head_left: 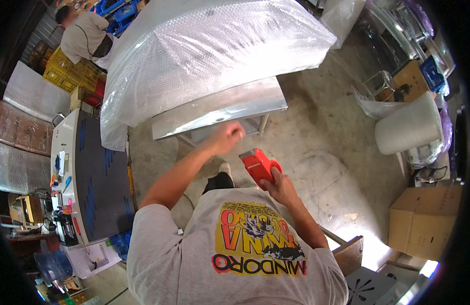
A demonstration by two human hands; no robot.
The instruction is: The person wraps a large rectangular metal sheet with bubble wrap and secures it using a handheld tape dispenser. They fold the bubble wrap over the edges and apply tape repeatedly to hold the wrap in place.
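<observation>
Tape dispenser (259, 166), red, rigid plastic, judged light, clasped by handle in right hand (279, 187) just off near edge of steel surface (220, 107) under bubble wrap (204, 46); left hand (228, 137) fisted, holding nothing visible.

**A packing workshop or warehouse floor**

The floor is bare, stained concrete (316, 127). A steel table (220, 109) stands under a large sheet of bubble wrap (204, 51), and a full roll of bubble wrap (408, 124) stands upright at the right. A cardboard box (423, 221) sits at the lower right; yellow crates (75, 73) are stacked at the upper left beside another person (85, 35).
</observation>
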